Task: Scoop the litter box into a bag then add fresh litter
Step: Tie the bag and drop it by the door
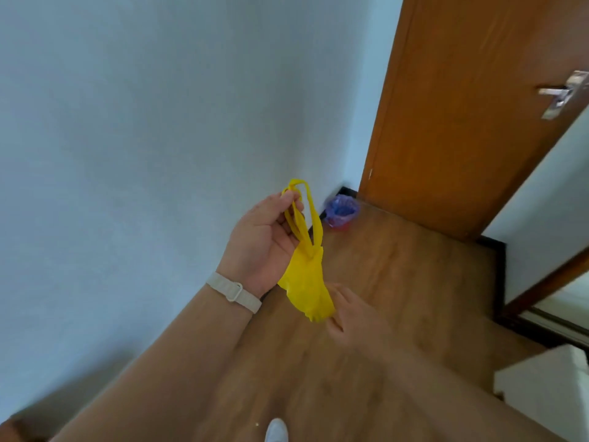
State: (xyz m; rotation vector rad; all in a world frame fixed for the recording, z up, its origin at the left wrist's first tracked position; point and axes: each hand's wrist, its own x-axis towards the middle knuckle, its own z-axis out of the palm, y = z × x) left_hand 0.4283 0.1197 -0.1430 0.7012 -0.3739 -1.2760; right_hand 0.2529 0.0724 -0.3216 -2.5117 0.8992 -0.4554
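My left hand is raised in front of the white wall and pinches the looped handles of a crumpled yellow plastic bag, which hangs down from the fingers. A pale watch strap circles that wrist. My right hand is blurred and sits just right of the bag's bottom tip, with thumb and fingers spread apart beside it. I cannot tell whether it touches the bag. No litter box or scoop is in view.
A small bin lined with a blue-purple bag stands in the corner on the wooden floor. A brown door with a metal handle is at right. A white box sits at lower right, with my shoe at the bottom.
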